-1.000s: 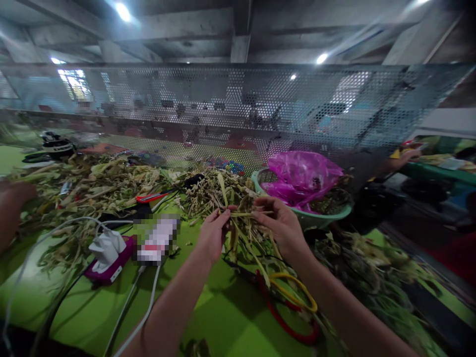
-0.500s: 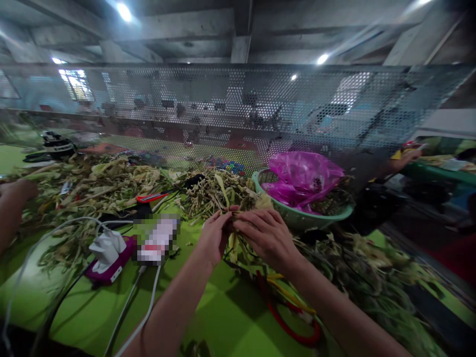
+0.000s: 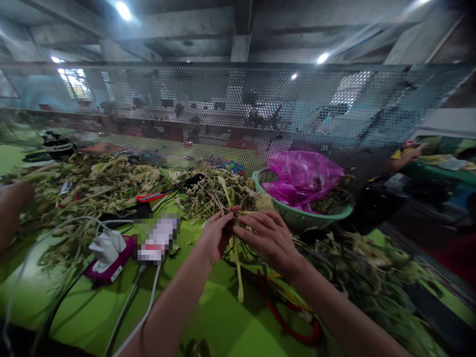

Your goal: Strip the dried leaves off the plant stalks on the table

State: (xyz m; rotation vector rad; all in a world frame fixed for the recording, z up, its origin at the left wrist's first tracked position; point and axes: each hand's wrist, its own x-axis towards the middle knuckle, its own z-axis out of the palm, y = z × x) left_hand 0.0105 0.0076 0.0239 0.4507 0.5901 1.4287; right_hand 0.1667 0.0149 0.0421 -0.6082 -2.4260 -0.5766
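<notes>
My left hand [image 3: 216, 235] and my right hand [image 3: 266, 238] meet over the middle of the green table. Between their fingertips is a pale, dried plant stalk [image 3: 238, 272], its flat end hanging below the hands and a leaf tip [image 3: 225, 188] rising above. Both hands have their fingers closed on it; the exact grip is partly hidden. Just behind lies a heap of dry stalks [image 3: 208, 193]. Below my right wrist rests a tool with red and yellow handles [image 3: 290, 322].
At the right back stands a green basket [image 3: 320, 218] with a purple plastic bag [image 3: 303, 178]. A power strip [image 3: 109, 258], cables and a blurred phone [image 3: 158, 238] lie left. A red cutter [image 3: 152, 196] lies near the heap. Another person's hand [image 3: 17, 198] is at far left. A perforated metal panel [image 3: 186, 114] stands behind.
A long pale strip of the plant now hangs below my hands, where it was shorter before. My right fingers have shifted slightly; both hands stay in nearly the same place.
</notes>
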